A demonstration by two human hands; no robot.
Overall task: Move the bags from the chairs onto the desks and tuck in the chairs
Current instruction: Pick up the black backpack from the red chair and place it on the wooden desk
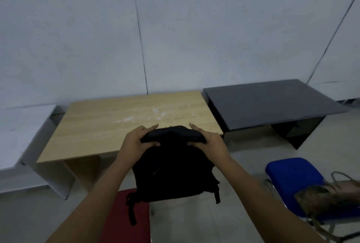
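A black backpack (173,172) hangs in the air in front of me, held by its top between both hands. My left hand (136,141) grips the top left corner and my right hand (209,141) grips the top right corner. The bag's top overlaps the near edge of a light wooden desk (109,125). Below it a red chair seat (126,221) shows, with the bag's straps dangling over it. To the right, a brown woven bag (327,196) lies on a blue chair (292,176).
A black desk (272,102) stands to the right of the wooden one and a white desk (23,135) to its left, all against a pale wall. White smudges mark the wooden top. Grey tiled floor (243,157) lies between desks and chairs.
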